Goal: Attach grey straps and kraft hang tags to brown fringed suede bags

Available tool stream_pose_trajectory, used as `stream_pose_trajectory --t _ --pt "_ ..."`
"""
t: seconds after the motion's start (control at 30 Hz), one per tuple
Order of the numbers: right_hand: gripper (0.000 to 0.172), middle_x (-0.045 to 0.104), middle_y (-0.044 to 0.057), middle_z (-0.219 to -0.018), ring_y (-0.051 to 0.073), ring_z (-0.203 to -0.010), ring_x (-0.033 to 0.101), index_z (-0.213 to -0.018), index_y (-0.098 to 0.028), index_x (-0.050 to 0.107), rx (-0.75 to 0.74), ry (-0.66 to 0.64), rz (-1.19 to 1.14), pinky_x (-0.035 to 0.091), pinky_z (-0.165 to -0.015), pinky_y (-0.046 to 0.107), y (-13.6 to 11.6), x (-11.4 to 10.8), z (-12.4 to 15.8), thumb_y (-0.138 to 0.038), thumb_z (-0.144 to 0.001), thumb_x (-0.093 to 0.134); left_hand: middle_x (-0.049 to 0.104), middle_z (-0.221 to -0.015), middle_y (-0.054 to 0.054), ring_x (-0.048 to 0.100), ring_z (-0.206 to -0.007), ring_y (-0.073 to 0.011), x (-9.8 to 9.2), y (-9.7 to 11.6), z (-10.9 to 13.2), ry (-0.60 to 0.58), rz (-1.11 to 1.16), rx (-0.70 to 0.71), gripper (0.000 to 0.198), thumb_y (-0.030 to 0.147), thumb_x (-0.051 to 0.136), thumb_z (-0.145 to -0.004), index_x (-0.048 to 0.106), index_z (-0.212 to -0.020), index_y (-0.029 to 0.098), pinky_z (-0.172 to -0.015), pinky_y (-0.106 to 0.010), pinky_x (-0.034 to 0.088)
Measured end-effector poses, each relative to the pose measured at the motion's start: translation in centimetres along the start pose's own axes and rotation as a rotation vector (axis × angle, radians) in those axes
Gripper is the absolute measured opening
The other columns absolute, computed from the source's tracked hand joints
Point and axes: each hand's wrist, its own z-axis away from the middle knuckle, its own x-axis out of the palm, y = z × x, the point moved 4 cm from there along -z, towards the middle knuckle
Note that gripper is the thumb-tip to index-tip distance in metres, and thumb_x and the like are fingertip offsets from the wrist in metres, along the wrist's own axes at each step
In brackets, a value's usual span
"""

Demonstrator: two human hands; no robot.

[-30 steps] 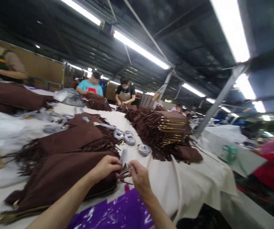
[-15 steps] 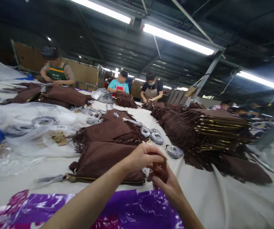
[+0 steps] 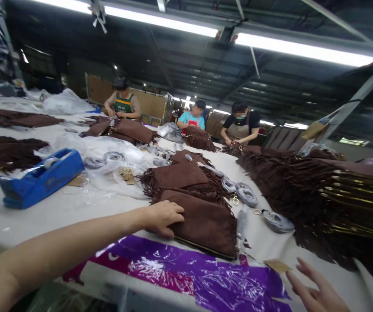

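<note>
Your left hand [image 3: 164,219] lies near the center of the frame on the left end of a brown fringed bag [image 3: 202,225], fingers together and slightly bent, thumb low toward the bag's near edge; you cannot tell from here whether it pinches the cloth. Your right hand [image 3: 318,290], at the lower right, is spread with its fingers well apart and nothing visible in its grasp. Its fingertips are right by a small tan card [image 3: 277,265]; whether they touch it is unclear.

The bag lies flat just below the center, fringe toward the right, its near edge beside purple plastic [image 3: 235,277] that runs along the bottom of the frame. Directly behind it lie more brown bags [image 3: 180,175], and to their right are gray wrapped coils [image 3: 247,195] with gold-colored rings.

At the right edge rises a tall stack of bags [image 3: 365,195] with gold-colored edges. On the left you have a blue tape dispenser [image 3: 43,175], with crumpled clear plastic [image 3: 115,147] beyond it. Three co-workers [image 3: 241,125] stand across the upper middle, heads bent.
</note>
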Motion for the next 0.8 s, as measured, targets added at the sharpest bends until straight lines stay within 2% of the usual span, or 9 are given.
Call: stream_pose_trajectory --t 0.03,0.1,0.13,0.2,0.27,0.4,0.5,0.67,0.8 --pt "0.068 0.070 0.017 -0.104 0.028 -0.070 0.070 -0.120 -0.019 0.060 -0.096 0.035 0.086 0.055 -0.054 0.036 -1.3 0.0 0.2 -0.064 -0.069 0.062 0.062 -0.114 -0.015 0.059 -0.102 -0.0285 0.3 0.2 0.5 0.020 -0.021 0.003 0.035 0.032 0.074 -0.071 0.064 -0.100 0.015 -0.084 -0.033 0.045" --pt "0.051 0.073 0.012 -0.098 0.026 -0.070 0.070 -0.108 -0.023 0.067 -0.358 0.005 0.165 0.058 -0.061 0.035 -4.8 1.5 1.2 -0.060 -0.073 0.061 0.065 -0.104 -0.013 0.062 -0.094 -0.0248 0.9 0.5 1.0 0.025 -0.048 0.011 0.017 0.025 0.067 -0.078 0.063 -0.092 0.015 -0.079 -0.030 0.046" --pt "0.042 0.074 0.009 -0.095 0.025 -0.072 0.071 -0.103 -0.025 0.069 -0.497 -0.057 0.167 0.058 -0.065 0.033 -6.7 2.8 2.0 -0.056 -0.075 0.061 0.066 -0.099 -0.011 0.063 -0.088 -0.0227 1.0 0.5 1.0 0.015 -0.057 0.002 0.009 0.020 0.061 -0.082 0.062 -0.089 0.015 -0.075 -0.028 0.046" --pt "0.028 0.075 0.006 -0.094 0.023 -0.081 0.071 -0.097 -0.027 0.070 -0.745 -0.167 0.152 0.058 -0.074 0.031 -10.2 5.9 3.8 -0.047 -0.083 0.058 0.066 -0.091 -0.009 0.063 -0.079 -0.0198 0.8 0.0 0.7 0.006 -0.058 -0.066 0.009 0.014 0.052 -0.087 0.061 -0.087 0.016 -0.068 -0.027 0.045" --pt "0.024 0.074 0.005 -0.097 0.021 -0.086 0.071 -0.098 -0.027 0.070 -0.890 -0.289 0.120 0.057 -0.077 0.028 -12.9 9.3 5.5 -0.037 -0.091 0.050 0.066 -0.086 -0.009 0.062 -0.074 -0.0194 0.0 -0.8 0.2 0.027 -0.021 -0.184 0.012 0.015 0.048 -0.090 0.060 -0.086 0.016 -0.065 -0.027 0.044" --pt "0.034 0.070 0.008 -0.116 0.020 -0.106 0.065 -0.115 -0.023 0.066 -0.978 -0.438 0.126 0.053 -0.093 0.034 -15.4 15.1 7.2 -0.025 -0.095 0.039 0.064 -0.076 -0.005 0.059 -0.071 -0.0176 -1.2 -2.3 -0.5 0.072 0.124 -0.328 0.016 0.019 0.049 -0.090 0.059 -0.078 0.016 -0.065 -0.025 0.041" --pt "0.036 0.066 0.011 -0.123 0.023 -0.114 0.061 -0.118 -0.019 0.066 -1.022 -0.460 0.221 0.050 -0.100 0.040 -15.5 17.6 7.5 -0.022 -0.093 0.039 0.064 -0.074 -0.003 0.057 -0.070 -0.0147 -0.9 -3.3 -0.6 0.102 0.156 -0.362 0.020 0.018 0.048 -0.090 0.059 -0.074 0.016 -0.065 -0.022 0.041" --pt "0.032 0.067 0.011 -0.121 0.024 -0.110 0.064 -0.111 -0.021 0.069 -1.120 -0.458 0.256 0.052 -0.096 0.037 -15.3 18.2 7.5 -0.019 -0.090 0.044 0.066 -0.075 -0.001 0.057 -0.070 -0.0122 0.6 -5.0 0.0 0.164 0.200 -0.465 0.024 0.018 0.044 -0.092 0.061 -0.076 0.016 -0.064 -0.019 0.042" --pt "0.022 0.074 0.005 -0.102 0.020 -0.088 0.072 -0.097 -0.028 0.070 -1.157 -0.493 0.302 0.058 -0.077 0.025 -16.7 18.3 6.9 -0.022 -0.088 0.051 0.069 -0.081 -0.006 0.062 -0.073 -0.0169 1.7 -4.4 0.4 0.187 0.190 -0.543 0.021 0.020 0.047 -0.089 0.066 -0.082 0.015 -0.063 -0.024 0.044"
